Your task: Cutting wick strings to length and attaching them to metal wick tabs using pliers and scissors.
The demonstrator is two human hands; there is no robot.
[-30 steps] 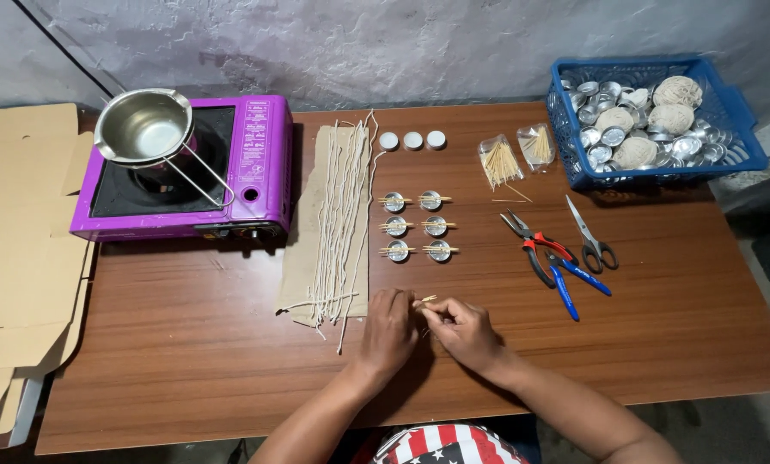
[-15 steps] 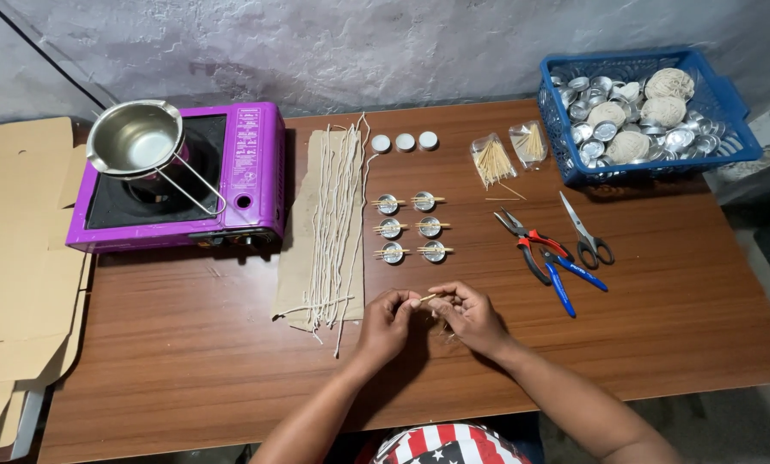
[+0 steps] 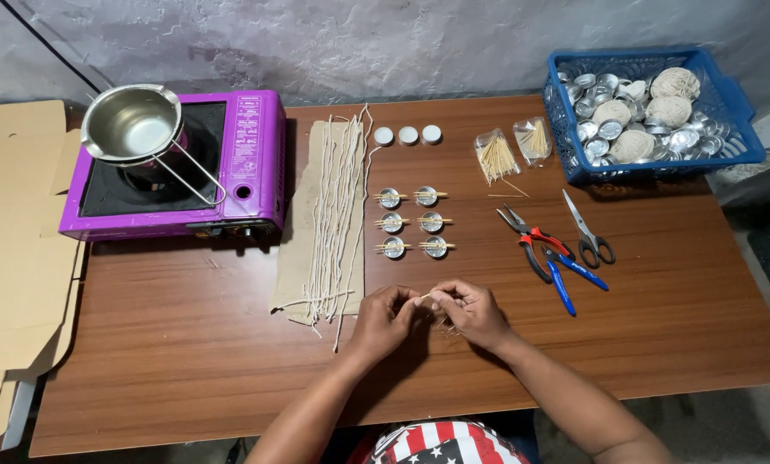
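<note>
My left hand and my right hand meet over the near middle of the wooden table, both pinching a thin wooden toothpick between their fingertips. Just beyond them stand several small metal cups in two columns, each with toothpicks laid across its rim. To the left of my hands, long white wicks lie on a strip of brown cardboard.
A purple portable stove with a steel pot sits at the far left. Pliers, a blue-handled tool and scissors lie at right. Toothpick bags, white discs and a blue basket line the back.
My hands lifted slightly off the table and came closer together around the toothpick. The view shifted a little; the objects on the table stayed put.
</note>
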